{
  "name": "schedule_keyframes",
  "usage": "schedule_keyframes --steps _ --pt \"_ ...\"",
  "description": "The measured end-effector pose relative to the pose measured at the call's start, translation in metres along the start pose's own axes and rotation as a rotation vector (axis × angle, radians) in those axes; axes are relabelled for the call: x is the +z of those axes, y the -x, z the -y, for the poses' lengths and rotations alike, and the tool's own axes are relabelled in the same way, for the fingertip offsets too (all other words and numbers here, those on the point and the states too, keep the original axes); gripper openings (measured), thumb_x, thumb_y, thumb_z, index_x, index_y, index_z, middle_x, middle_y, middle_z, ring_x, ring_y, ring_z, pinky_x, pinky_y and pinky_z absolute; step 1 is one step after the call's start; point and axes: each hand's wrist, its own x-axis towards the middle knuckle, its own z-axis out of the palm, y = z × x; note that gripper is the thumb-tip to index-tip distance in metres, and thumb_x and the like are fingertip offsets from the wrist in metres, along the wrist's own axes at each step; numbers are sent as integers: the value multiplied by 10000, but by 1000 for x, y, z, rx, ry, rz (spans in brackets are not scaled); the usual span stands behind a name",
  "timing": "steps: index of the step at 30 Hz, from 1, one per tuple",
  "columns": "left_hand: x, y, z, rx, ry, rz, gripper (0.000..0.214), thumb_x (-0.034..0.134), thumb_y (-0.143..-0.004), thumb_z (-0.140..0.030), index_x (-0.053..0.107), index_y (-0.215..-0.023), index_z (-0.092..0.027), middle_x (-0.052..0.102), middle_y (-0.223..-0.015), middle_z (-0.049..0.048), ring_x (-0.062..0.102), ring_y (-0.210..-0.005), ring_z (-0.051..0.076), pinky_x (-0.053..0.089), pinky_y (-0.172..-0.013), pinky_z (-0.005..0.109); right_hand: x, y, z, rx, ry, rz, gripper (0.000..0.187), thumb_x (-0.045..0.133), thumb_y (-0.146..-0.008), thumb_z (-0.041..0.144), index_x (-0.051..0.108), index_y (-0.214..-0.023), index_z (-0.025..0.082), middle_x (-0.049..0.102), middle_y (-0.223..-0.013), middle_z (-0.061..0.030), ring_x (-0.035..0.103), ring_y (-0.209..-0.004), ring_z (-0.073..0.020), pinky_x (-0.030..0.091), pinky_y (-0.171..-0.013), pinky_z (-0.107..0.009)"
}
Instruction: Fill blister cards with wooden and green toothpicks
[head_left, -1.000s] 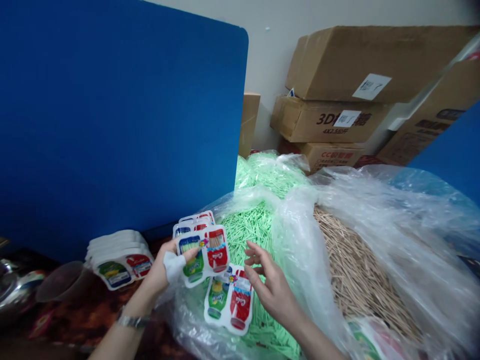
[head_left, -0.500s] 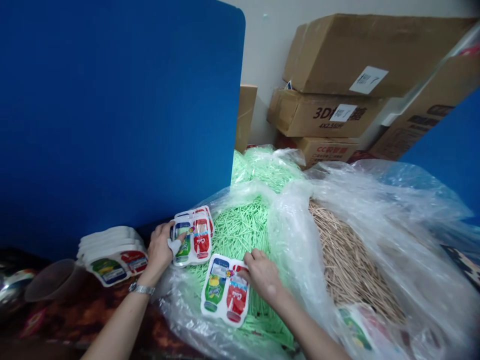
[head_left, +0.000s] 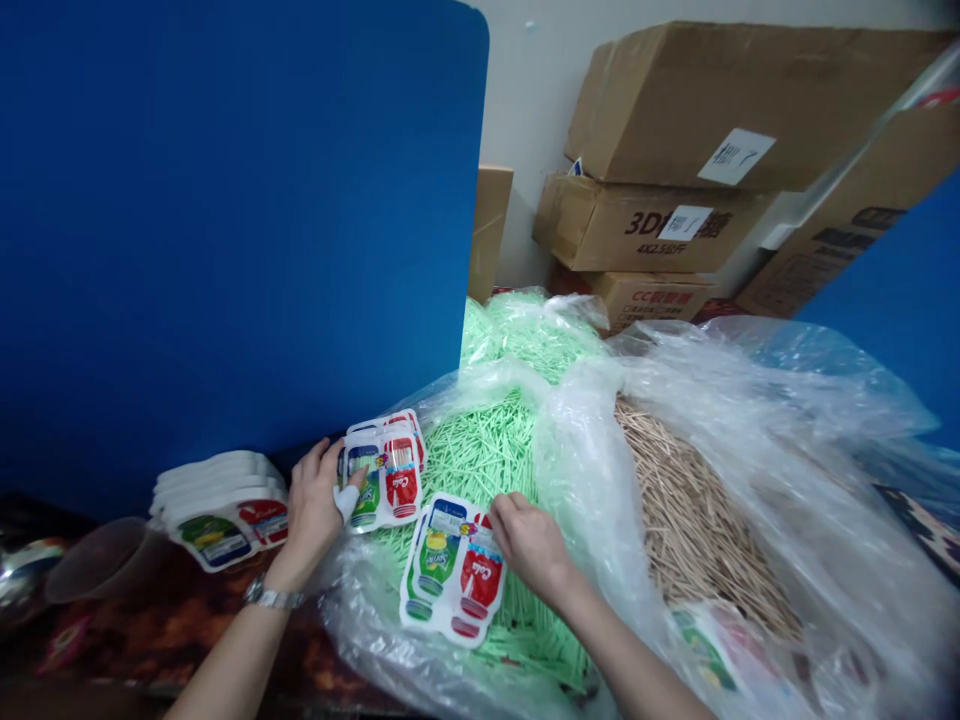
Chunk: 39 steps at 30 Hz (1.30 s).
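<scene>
My left hand [head_left: 316, 502], with a white wrap on its thumb, is closed on a small stack of printed packs [head_left: 384, 478] at the left edge of the green sticks. Its thumb lies across the front pack's green half; the other fingers are partly hidden. My right hand [head_left: 531, 542] has its fingers pinched at the upper right edge of another bottle-shaped printed pack [head_left: 444, 562], with green and red halves. This one overlaps a second pack beneath it. Both lie over a heap of thin green sticks [head_left: 487, 445] in a clear plastic bag [head_left: 581, 430].
At the left stands a stack of white-edged packs [head_left: 217, 500] beside a clear plastic tub [head_left: 109, 560]. Brown sticks [head_left: 697, 520] fill another bag at right, where a pack [head_left: 720, 650] lies. Behind are cardboard boxes [head_left: 652, 225] and a blue panel [head_left: 240, 230].
Beside my right hand, the upper pack has shifted up and right, so the pack beneath now shows along its lower edge. My left hand has barely moved.
</scene>
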Motion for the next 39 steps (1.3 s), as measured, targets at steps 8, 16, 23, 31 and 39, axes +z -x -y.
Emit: schedule_keyframes --steps 8,16,23,31,39 --pt "-8 72 -95 12 700 468 854 754 -678 -325 373 -1431 -190 429 -1463 165 387 -1340 357 323 -1095 498 -23 25 -9 -39 -1149 36 260 469 -920 447 464 -802 215 525 -670 41 510 -612 -123 399 -552 -223" --pt "18 86 -140 -219 1062 629 1081 783 -620 -235 147 -1494 -224 685 -1106 114 693 -901 267 560 -803 380 -23 42 30 49 -1877 95 400 707 -751 460 493 -998 228 646 -831 -5 643 -726 -166 498 -720 -312" --pt "21 86 -144 -477 1270 764 567 801 -582 -488 667 -1027 -164 735 -767 69 699 -669 246 565 -624 325 -19 44 21 -50 -1805 -44 357 714 -726 492 556 -860 201 572 -722 34 542 -634 -109 465 -680 -254" --pt "29 87 -154 -247 981 761 289 750 -613 -422 695 -624 -139 683 -552 43 627 -534 219 525 -529 295 -51 62 -3 -144 -1096 -303 291 597 -830 467 625 -802 179 556 -665 22 483 -592 -96 382 -565 -210" --pt "29 87 -165 -162 910 814 291 717 -623 -432 666 -535 -159 677 -539 32 606 -537 207 515 -536 271 -52 69 -18 -239 -623 -519 328 493 -921 391 626 -726 164 610 -648 -24 550 -618 -122 420 -607 -223"
